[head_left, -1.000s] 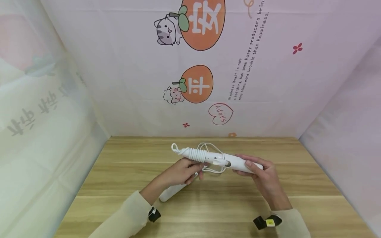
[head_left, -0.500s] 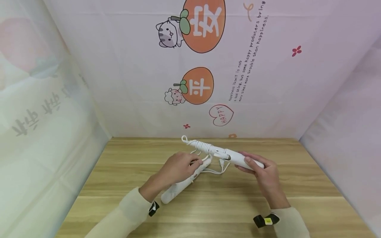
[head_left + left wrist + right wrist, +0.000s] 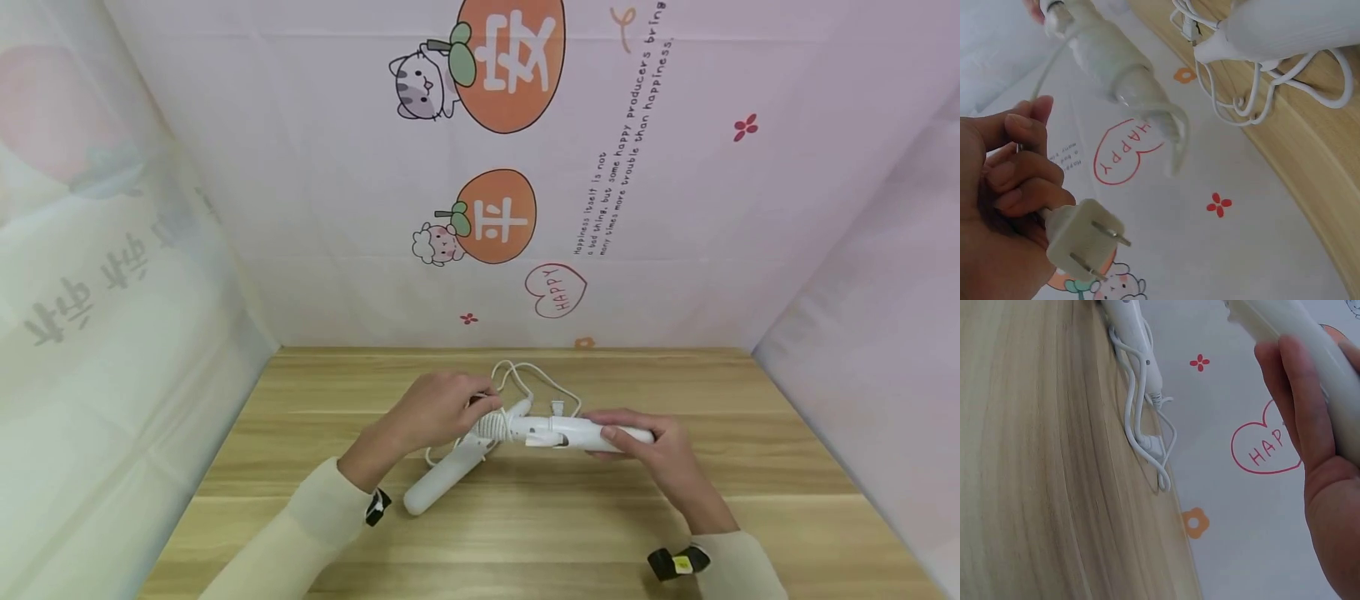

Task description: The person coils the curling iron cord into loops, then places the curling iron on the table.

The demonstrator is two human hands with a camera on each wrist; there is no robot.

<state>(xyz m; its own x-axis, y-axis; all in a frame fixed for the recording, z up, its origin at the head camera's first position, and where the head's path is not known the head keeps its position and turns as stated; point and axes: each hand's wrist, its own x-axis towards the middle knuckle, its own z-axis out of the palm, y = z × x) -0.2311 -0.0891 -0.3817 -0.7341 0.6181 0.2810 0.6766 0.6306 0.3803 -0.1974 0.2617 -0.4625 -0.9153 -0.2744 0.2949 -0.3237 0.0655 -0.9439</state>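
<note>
My right hand [image 3: 660,446] grips a white curling iron [image 3: 581,433] by its smooth end, holding it nearly level above the table. Its power cord [image 3: 492,425] winds in several turns round the handle at the other end. Next to those turns, my left hand [image 3: 435,408] has its fingers curled round the cord; in the left wrist view the two-pronged plug [image 3: 1085,237] sticks out below them. A second white curling iron [image 3: 442,482] lies aslant on the table underneath, partly hidden by the first one and my left hand.
The second iron's loose cord [image 3: 543,375] loops behind it on the wooden table [image 3: 562,533], its plug [image 3: 1154,447] lying near the back edge. A printed cloth [image 3: 337,208] hangs upright behind the table, with pale cloth walls on both sides.
The curling iron in my right hand has come down and levelled out after tilting up at its wound end. My left hand has shifted slightly and now meets the wound end, covering its cord loop.
</note>
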